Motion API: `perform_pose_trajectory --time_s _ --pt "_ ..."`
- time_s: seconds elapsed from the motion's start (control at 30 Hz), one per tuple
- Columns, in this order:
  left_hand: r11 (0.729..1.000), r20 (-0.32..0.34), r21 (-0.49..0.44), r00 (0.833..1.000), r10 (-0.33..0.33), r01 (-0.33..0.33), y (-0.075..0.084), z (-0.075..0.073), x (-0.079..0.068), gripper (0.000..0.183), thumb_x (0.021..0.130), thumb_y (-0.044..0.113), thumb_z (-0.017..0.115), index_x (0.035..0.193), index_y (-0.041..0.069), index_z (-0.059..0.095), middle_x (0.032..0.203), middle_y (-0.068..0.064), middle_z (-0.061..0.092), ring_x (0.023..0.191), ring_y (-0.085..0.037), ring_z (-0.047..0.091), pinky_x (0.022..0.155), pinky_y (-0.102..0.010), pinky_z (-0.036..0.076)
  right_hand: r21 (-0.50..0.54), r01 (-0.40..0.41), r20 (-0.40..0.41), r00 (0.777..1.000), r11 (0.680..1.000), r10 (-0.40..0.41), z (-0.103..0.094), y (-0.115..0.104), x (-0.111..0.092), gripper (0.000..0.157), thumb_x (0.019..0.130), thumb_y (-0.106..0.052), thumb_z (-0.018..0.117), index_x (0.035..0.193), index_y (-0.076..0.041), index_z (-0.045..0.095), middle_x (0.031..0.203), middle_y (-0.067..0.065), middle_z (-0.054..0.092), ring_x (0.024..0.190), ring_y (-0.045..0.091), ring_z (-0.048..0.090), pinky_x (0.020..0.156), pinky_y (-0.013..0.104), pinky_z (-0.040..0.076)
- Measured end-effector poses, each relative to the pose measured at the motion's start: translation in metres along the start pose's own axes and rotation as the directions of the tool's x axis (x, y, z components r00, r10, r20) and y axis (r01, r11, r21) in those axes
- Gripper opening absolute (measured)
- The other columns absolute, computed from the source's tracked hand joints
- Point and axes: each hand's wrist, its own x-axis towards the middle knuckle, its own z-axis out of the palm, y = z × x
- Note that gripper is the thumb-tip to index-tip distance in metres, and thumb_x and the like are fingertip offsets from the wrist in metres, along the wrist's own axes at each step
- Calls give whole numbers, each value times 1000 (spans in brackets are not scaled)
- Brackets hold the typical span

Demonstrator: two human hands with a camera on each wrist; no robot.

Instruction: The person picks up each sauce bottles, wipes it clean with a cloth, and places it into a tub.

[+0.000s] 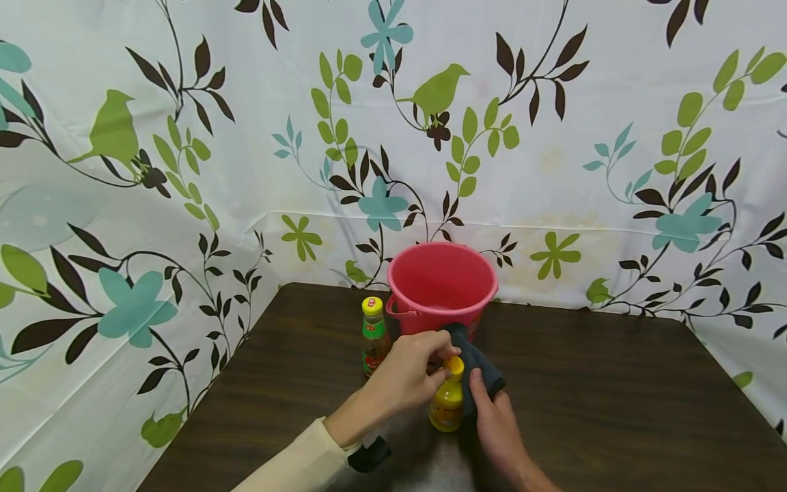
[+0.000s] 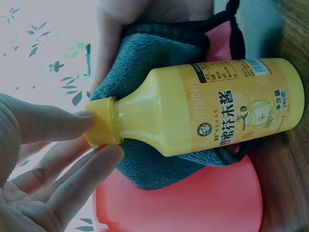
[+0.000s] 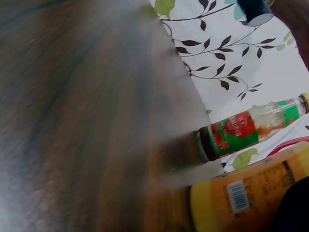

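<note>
A yellow plastic squeeze bottle of sauce (image 1: 446, 408) stands upright on the table. My left hand (image 1: 399, 376) pinches its yellow cap (image 2: 102, 121) between thumb and fingers. On the bottle's other side, my right hand (image 1: 499, 427) holds a dark grey-blue cloth (image 1: 484, 369), thumb in front. The left wrist view shows the cloth (image 2: 149, 58) behind the bottle, against its neck and side. The fingers of my right hand are mostly hidden behind the cloth. In the right wrist view, the lower part of the sauce bottle (image 3: 256, 191) appears, but the right hand is out of sight.
Just left of the sauce bottle stands a glass bottle (image 1: 374, 338) with a yellow cap and green-red label, partly behind my left hand. A pink bucket (image 1: 439, 301) is behind both hands. The dark wooden table (image 1: 590, 396) meets a patterned cloth backdrop (image 1: 553, 171).
</note>
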Motion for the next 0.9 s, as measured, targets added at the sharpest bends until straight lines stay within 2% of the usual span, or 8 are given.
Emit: perform_pose_trajectory --time_s 0.13,0.3,0.53,0.7,0.8,0.9 --pt "1000 -1 -1 1000 -1 1 0 0 0 22 89 0 81 106 8 70 111 -5 80 97 -17 77 88 -20 61 -29 -31 -14 999 999 30 -2 6 4 84 111 -63 30 160 5 35 164 28 42 153 46 39 125 69 28" --pt "1000 -2 -3 1000 -2 2 0 0 0 21 89 0 82 105 8 70 110 -5 80 96 -17 77 88 -20 61 -77 -109 -28 994 991 107 -5 11 8 92 108 -69 32 157 9 36 163 31 40 152 49 38 124 71 28" --pt "1000 -3 4 1000 -1 1 0 -1 1 22 88 1 82 106 8 70 111 -5 80 96 -17 77 88 -23 63 -198 -265 -50 964 944 260 -10 15 13 110 102 -79 31 154 18 33 161 40 36 148 53 40 121 72 32" --pt "1000 2 11 1000 -10 10 1 -3 1 22 89 2 82 106 8 70 111 -4 80 97 -17 77 88 -24 63 -270 -265 -70 964 926 255 -12 17 14 100 105 -74 36 150 16 43 154 35 50 141 45 51 116 67 41" --pt "1000 2 11 1000 -11 11 2 -2 1 22 89 2 82 106 8 70 111 -4 80 97 -17 77 88 -23 62 -270 -250 -67 968 930 241 -13 17 15 95 106 -71 37 149 14 47 152 30 53 138 40 53 115 65 43" --pt "1000 8 -3 1000 -20 20 2 -2 1 23 89 2 82 107 8 70 112 -5 80 98 -18 77 89 -22 62 -237 -259 -62 966 936 251 -13 18 13 100 104 -75 36 150 13 45 151 30 54 134 37 54 114 64 43"
